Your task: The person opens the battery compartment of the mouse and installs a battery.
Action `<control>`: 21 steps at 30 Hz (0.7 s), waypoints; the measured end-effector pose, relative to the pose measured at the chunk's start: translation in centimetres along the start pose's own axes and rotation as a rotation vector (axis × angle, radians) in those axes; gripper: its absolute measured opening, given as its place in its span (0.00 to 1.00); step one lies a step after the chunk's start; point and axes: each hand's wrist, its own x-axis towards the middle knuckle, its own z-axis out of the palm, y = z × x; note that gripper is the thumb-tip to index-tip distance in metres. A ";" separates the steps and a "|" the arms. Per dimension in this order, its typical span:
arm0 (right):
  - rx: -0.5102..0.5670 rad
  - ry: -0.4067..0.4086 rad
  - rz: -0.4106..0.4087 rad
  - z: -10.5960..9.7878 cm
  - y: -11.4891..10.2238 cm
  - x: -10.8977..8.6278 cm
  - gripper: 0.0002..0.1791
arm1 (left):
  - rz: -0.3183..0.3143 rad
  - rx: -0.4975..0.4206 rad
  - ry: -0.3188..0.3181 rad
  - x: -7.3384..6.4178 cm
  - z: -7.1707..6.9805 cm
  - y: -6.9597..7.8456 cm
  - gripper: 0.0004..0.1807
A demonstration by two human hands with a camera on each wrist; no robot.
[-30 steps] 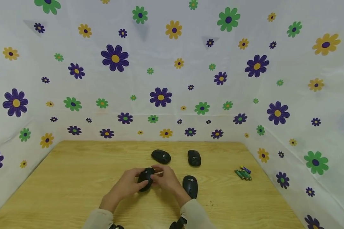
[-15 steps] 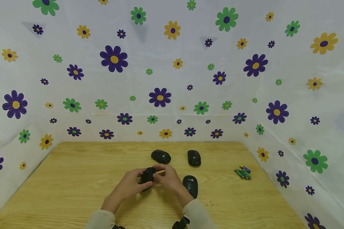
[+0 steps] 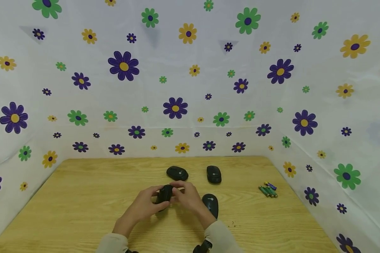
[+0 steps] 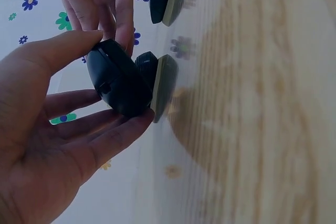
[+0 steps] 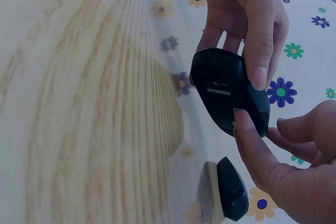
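Note:
A black computer mouse [image 3: 165,193] is held tilted on its side, between both hands above the wooden table. My left hand [image 3: 143,203] grips it, thumb on one side and fingers on the other, as the left wrist view shows. My right hand [image 3: 190,197] pinches the mouse's far end with its fingertips. In the right wrist view one fingertip [image 5: 242,119] lies against the underside of the mouse [image 5: 223,85], where a pale label strip shows. A second black mouse [image 3: 210,204] lies beside the right forearm, partly covered by it.
Two more black mice, one at the back middle [image 3: 177,173] and one farther right [image 3: 214,174], lie on the table [image 3: 82,196]. Several green batteries [image 3: 268,191] and a blue-yellow one [image 3: 271,186] sit at the right. Small dark crumbs [image 3: 232,224] lie near the front. Flower-printed sheeting [image 3: 190,84] surrounds the table.
Held in both hands, the mouse has rolled further onto its side and shifted slightly right. The right hand's fingertips stay at its end. The other mice and the batteries stay in place.

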 end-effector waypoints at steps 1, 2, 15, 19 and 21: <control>-0.017 0.004 -0.003 0.0 0.0 0.0 0.17 | 0.002 -0.003 0.001 0.0 0.0 0.0 0.37; -0.036 0.007 -0.005 -0.1 0.0 0.1 0.17 | 0.004 -0.007 0.002 0.0 0.0 0.0 0.36; 0.045 -0.013 0.056 -0.7 -0.1 -0.2 0.17 | 0.038 -0.052 -0.002 0.0 -0.1 0.6 0.32; 0.057 -0.024 0.037 -0.8 -0.1 -0.3 0.18 | 0.051 -0.061 -0.001 -0.1 -0.1 0.5 0.31; 0.068 -0.028 0.030 -0.9 0.0 -0.3 0.18 | 0.054 -0.065 0.001 -0.2 -0.1 0.5 0.31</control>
